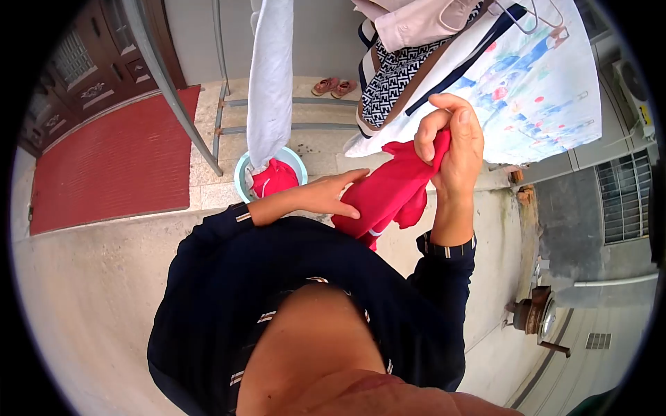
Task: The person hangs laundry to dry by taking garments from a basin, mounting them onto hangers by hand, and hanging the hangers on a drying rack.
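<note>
A bright red garment (388,191) with a white stripe low on it hangs in front of my chest. Its upper end is gripped by my right hand (454,149), the fingers curled round the cloth. My left hand (326,195) has thumb and fingers spread apart and touches the garment's left side, without a visible grip. To the left on the ground, a light blue basin (303,170) holds more red cloth (276,179) and some pale cloth. The lower part of the red garment is partly hidden behind my dark sleeve and body.
Metal rack poles (173,83) stand at left, with a long white cloth (270,76) hanging above the basin. Patterned clothes (395,83) and a floral white sheet (541,90) hang ahead at right. Pink shoes (334,87), a red mat (114,163) and a rusty stove (534,312) are around.
</note>
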A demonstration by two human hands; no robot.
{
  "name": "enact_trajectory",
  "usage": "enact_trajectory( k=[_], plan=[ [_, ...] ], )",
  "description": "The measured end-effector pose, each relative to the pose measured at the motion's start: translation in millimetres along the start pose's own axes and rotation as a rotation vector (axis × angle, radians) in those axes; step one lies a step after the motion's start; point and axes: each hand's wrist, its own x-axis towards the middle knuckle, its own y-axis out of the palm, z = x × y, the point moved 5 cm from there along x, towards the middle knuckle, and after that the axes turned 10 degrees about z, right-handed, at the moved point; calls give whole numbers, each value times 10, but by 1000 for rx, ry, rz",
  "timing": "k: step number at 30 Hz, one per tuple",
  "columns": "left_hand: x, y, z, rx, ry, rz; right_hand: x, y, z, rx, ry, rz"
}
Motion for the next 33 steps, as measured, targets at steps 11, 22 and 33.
enact_trajectory(
  k=[11,22,33],
  plan=[
    [-569,-405,315,-390,-229,-282,-892,-347,-1748,-33,507,-18],
    [-856,-1532,-1200,616,170,-131,-1067,364,-2440,421,567,151],
    [-517,-2848,-3800,1807,352,-898,-1245,103,-2612,350,583,-153]
  ],
)
